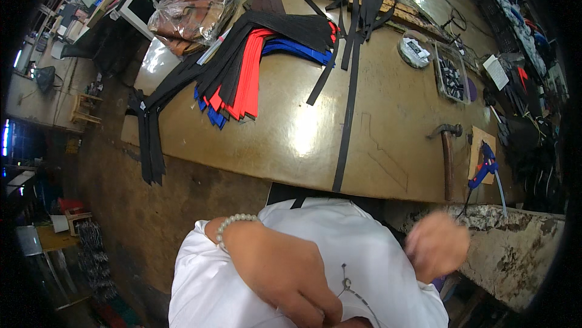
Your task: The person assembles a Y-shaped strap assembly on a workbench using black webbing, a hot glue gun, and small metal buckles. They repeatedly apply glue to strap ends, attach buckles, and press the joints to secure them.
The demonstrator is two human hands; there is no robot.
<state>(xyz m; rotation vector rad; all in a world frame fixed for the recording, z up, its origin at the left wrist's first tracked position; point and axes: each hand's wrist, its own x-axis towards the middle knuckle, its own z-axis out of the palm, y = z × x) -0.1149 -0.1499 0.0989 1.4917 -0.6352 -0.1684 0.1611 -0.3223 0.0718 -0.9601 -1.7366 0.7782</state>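
My left hand, with a beaded bracelet at its wrist, is raised in front of my white shirt. Its fingers curl down and press together near the lower edge; whatever they may hold is hidden. Beside it, a thin cord with a small ring hangs on the shirt. My right hand is off to the right, just short of the table's near edge, and motion smears its fingers. Nearest to it on the table are a wooden-handled hammer and a blue glue gun.
Black, red and blue strips lie stacked on the brown table. A long black strap runs to its near edge. Farther back are plastic-wrapped brown goods, a round tub and a clear box of small dark parts.
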